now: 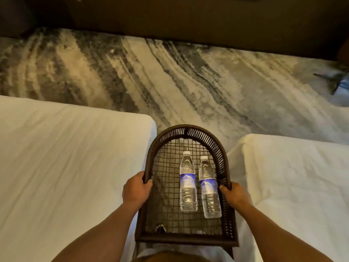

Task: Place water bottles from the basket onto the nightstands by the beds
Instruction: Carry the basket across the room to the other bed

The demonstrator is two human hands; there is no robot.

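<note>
Patterned carpet fading into dark, unreadable background; nightstands not showing. Left hand and right hand are gripping the woven basket rim, fingers curled; two clear blue-labelled bottles lying inside, between white beds.

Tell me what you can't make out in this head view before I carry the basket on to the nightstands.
- Nightstands: none in the head view; only the two beds, left bed and right bed.
- Bottle labels: print too small to read.
- Bluish object: cut off by the right edge, blurred.
- Fingers of left hand and right hand: partly hidden by the basket rim.
</note>
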